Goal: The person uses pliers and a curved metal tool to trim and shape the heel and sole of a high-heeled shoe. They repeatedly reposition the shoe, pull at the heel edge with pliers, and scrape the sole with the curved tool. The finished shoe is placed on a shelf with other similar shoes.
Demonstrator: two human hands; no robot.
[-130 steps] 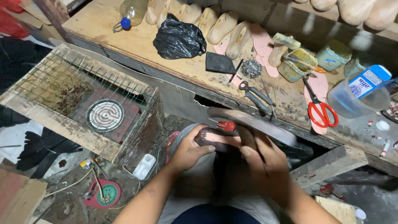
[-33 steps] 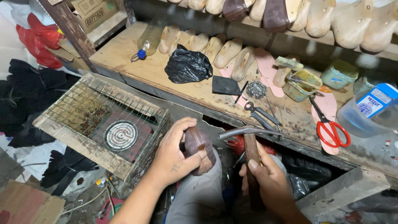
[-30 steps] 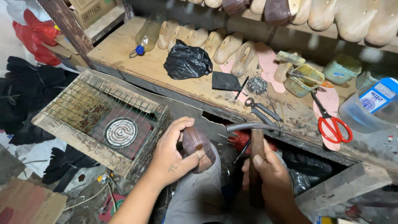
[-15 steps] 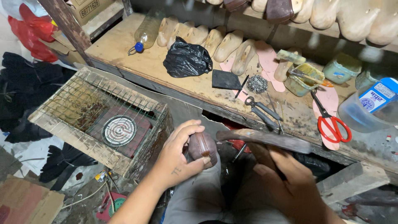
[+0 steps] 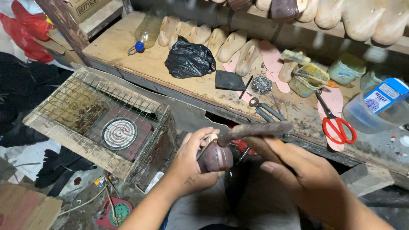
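While left hand (image 5: 191, 164) cups brown shoe (image 5: 215, 157), hammer (image 5: 255, 129) touches it.

Dim workshop light, deep shadows below, perhaps slight motion blur

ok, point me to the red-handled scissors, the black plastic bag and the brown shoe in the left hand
red-handled scissors (image 5: 338, 129): head view, on a red handle loop.
black plastic bag (image 5: 188, 59): head view, middle of the bag.
brown shoe (image 5: 215, 157): head view, on its leather upper.

One black bag (image 5: 189, 58), one red scissors (image 5: 338, 127), one bottle (image 5: 147, 30).
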